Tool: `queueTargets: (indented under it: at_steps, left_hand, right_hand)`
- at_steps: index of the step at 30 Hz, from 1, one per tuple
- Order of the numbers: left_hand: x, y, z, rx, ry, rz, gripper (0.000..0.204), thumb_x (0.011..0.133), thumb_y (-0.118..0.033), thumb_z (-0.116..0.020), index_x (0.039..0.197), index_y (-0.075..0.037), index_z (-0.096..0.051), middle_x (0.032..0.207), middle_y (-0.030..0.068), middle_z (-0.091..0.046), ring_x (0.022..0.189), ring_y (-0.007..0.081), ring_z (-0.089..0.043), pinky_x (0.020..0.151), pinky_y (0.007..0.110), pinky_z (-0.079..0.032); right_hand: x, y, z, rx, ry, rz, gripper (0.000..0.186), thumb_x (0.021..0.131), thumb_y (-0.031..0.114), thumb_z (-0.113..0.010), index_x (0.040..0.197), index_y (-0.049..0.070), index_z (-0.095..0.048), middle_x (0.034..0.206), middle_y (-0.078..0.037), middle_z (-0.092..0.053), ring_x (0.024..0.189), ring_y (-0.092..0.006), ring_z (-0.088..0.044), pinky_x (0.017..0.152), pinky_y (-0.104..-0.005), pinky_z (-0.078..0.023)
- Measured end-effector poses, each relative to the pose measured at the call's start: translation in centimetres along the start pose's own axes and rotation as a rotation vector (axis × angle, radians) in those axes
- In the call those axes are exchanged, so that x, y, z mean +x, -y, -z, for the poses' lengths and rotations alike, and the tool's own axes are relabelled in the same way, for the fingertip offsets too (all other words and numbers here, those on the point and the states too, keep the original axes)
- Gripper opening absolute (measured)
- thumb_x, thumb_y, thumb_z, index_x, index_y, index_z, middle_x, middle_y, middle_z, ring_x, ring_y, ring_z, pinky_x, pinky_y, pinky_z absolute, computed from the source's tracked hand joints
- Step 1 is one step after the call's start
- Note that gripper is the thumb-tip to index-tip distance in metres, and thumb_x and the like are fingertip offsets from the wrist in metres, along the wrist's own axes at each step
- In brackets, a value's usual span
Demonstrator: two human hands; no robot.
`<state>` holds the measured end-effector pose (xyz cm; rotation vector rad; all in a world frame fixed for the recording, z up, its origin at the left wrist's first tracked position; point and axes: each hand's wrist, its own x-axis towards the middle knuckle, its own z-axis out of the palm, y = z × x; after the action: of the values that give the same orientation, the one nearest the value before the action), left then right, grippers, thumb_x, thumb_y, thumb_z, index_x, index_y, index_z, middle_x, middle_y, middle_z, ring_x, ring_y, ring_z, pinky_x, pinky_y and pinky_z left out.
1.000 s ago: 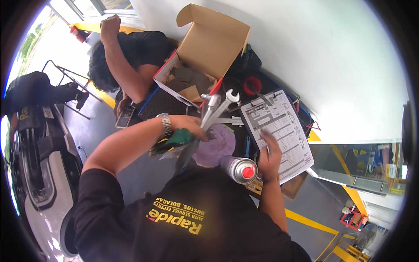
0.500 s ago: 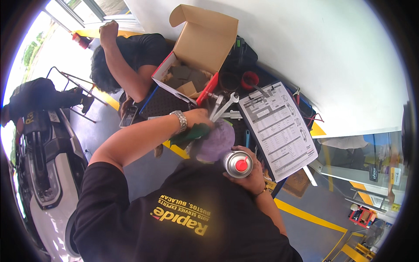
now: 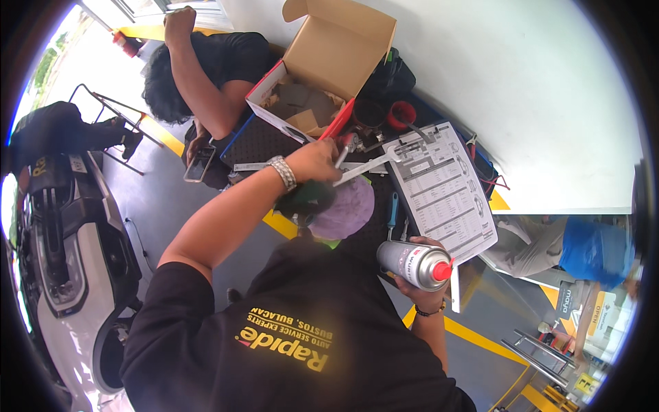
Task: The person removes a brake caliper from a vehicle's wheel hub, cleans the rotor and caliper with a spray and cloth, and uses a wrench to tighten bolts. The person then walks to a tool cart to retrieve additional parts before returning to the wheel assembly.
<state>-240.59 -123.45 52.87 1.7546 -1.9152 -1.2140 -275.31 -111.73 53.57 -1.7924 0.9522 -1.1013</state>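
My left hand (image 3: 314,163), a metal watch at its wrist, is closed around the ends of metal wrenches. One long wrench (image 3: 366,169) points right over the table, its head over the clipboard's papers. A dark green cloth (image 3: 305,200) lies bunched under this hand; whether the fingers also hold it is unclear. Beside it is a purple round cloth (image 3: 351,208). My right hand (image 3: 427,296) grips a grey spray can (image 3: 406,261) with a red nozzle top, tilted to the right, just off the table's near right side.
An open cardboard box (image 3: 274,123) with dark pads stands on the black mat (image 3: 264,145). To its right are a red cup (image 3: 401,115) and a clipboard with papers (image 3: 446,196). A blue-handled tool (image 3: 393,209) lies nearby. A co-worker leans in left, holding a phone (image 3: 200,165).
My left hand has moved away from me, and the wrench has swung to the right. My right hand has carried the spray can right and tipped it over from facing straight up.
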Motion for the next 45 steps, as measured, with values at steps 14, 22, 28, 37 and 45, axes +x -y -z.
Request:
queueTargets:
  at_steps: [14,22,28,37,45]
  left_hand:
    - [-6.6,2.2,2.5,-0.721,0.414,-0.14,0.075,0.085,-0.013,-0.079,0.146,0.004,-0.038,0.105,0.0131,-0.072,0.096,0.0134,-0.067,0.084,0.029,-0.055]
    - [-11.3,5.2,9.5,0.111,0.146,-0.396,0.067,0.082,-0.013,-0.074,0.143,-0.009,-0.047,0.083,0.0138,-0.071,0.08,0.0292,-0.07,0.074,0.039,-0.053]
    - [-8.2,7.7,10.6,0.598,-0.046,-0.562,0.067,0.08,-0.012,-0.069,0.143,-0.013,-0.047,0.083,0.0126,-0.07,0.074,0.0324,-0.067,0.069,0.043,-0.052]
    - [-3.3,9.8,8.7,0.935,-0.164,-0.776,0.044,0.085,-0.014,-0.061,0.128,-0.013,-0.058,0.097,0.0019,-0.068,0.079,0.0225,-0.064,0.073,0.035,-0.05]
    - [-4.0,12.3,8.0,0.895,-0.24,-0.723,0.027,0.084,-0.02,-0.062,0.11,-0.013,-0.061,0.103,0.0019,-0.066,0.081,0.0207,-0.065,0.075,0.036,-0.05]
  right_hand:
    - [3.8,1.9,-6.9,0.373,0.084,-0.115,0.075,0.056,0.013,-0.091,0.122,0.001,-0.056,0.11,-0.009,-0.064,0.1,-0.018,-0.065,0.09,-0.0343,-0.052]
    - [1.3,1.2,-6.8,0.23,0.032,-0.04,0.077,0.062,0.015,-0.088,0.126,0.001,-0.047,0.114,-0.014,-0.061,0.104,-0.0248,-0.065,0.089,-0.0389,-0.054]
    - [-0.5,0.7,-7.4,0.212,0.032,-0.078,0.084,0.067,0.021,-0.089,0.134,0.0,-0.043,0.118,-0.015,-0.06,0.109,-0.0283,-0.064,0.094,-0.0447,-0.053]
    - [-0.8,2.0,-8.4,0.116,-0.069,-0.105,0.079,0.062,0.02,-0.09,0.128,0.0,-0.049,0.112,-0.013,-0.064,0.105,-0.0239,-0.066,0.09,-0.0377,-0.054]
    - [-2.1,2.0,-6.9,0.008,-0.095,-0.196,0.077,0.066,0.026,-0.09,0.126,0.0,-0.049,0.111,-0.01,-0.067,0.102,-0.0204,-0.065,0.091,-0.0353,-0.052]
